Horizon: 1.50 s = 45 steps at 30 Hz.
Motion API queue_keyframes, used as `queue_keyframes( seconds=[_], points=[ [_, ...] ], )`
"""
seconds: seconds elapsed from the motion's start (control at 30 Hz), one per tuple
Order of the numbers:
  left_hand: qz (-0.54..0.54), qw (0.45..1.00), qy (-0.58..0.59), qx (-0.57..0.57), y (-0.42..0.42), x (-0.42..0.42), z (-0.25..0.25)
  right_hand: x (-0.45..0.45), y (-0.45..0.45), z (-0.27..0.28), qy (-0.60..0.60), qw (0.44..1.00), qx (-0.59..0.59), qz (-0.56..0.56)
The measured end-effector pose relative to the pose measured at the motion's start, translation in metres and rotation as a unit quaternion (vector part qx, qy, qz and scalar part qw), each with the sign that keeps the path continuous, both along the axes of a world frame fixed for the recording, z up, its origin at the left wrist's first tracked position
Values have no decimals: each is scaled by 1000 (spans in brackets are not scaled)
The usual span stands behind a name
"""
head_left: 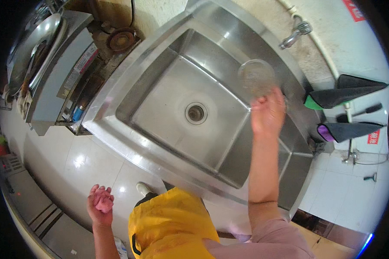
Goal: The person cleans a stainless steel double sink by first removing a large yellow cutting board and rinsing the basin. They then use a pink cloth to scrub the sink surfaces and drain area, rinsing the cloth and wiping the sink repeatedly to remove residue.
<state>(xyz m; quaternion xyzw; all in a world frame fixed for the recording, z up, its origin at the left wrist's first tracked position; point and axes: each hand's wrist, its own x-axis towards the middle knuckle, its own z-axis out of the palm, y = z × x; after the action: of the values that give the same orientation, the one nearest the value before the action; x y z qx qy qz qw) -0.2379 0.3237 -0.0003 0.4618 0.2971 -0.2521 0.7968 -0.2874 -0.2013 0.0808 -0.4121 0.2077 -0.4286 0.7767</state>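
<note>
My right hand (268, 115) reaches over the right side of a stainless steel sink (163, 106). Its fingers grip the near edge of a round, see-through item (256, 76), perhaps a strainer or a lid; motion blur hides which. That item is above the sink's back right side, below the wall tap (298, 32). A drain (196, 113) sits in the floor of the large basin. Low at the left, away from the sink, my left hand (100, 219) faces palm up, fingers curled around a crumpled pink cloth (103, 202).
Left of the sink stands a metal cooking station (60, 68) with a large pan (39, 48) on it. Dark cloths, one with green (330, 97) and one with purple (350, 131), hang at the right wall. A grey counter (35, 207) runs along the lower left.
</note>
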Motion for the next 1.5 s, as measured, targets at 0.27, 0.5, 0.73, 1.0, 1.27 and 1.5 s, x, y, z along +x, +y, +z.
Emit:
queue_keyframes(
  seconds=[0.27,0.5,0.73,1.0,1.27,1.5],
  points=[
    [-67,955,-253,141,-70,60,54,-37,-72,-238,473,869,132,-57],
    [-402,711,-508,276,-237,139,35,-8,-94,-12,367,817,-386,-223],
    [-614,205,-683,339,-307,209,11,70,-83,100,275,630,-645,-333],
    [-678,10,-671,301,-297,236,-3,80,-78,111,364,608,-606,-361],
    [-648,58,-708,274,-297,238,-1,74,-89,55,223,806,-461,-296],
    [-679,55,-685,260,-307,236,-3,18,12,-240,674,679,-250,148]
  ],
)
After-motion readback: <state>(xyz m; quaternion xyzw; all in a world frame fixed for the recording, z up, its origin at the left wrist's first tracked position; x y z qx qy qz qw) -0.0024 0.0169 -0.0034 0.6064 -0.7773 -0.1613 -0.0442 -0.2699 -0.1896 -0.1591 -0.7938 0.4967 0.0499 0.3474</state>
